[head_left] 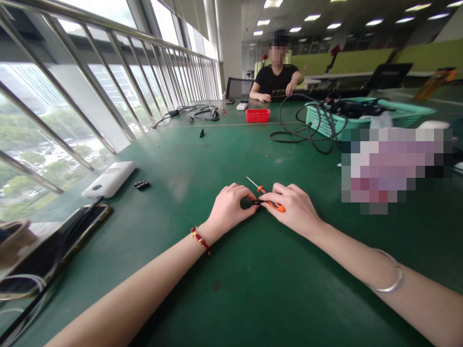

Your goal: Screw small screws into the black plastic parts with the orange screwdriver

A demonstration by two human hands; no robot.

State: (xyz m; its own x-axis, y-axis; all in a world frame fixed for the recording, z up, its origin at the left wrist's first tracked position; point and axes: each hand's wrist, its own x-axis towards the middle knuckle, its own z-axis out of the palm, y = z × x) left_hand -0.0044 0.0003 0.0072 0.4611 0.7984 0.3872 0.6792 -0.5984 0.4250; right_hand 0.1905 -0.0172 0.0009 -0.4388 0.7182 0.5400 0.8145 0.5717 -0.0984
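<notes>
Both of my hands rest on the green table [231, 270], meeting near its middle. My left hand [229, 208] is curled, its fingertips pinching a small black part [254, 203] between the two hands. My right hand [292, 208] is closed around an orange-handled screwdriver [269, 198]; its thin metal shaft points up and away to the left. The fingertips of the two hands almost touch at the black part.
A white power bank [109, 179] and a small black piece [141, 184] lie to the left, a phone [61, 243] nearer me. Farther off are a red bin [257, 115], a green basket with black cables [325, 120], and a seated person in black [277, 79].
</notes>
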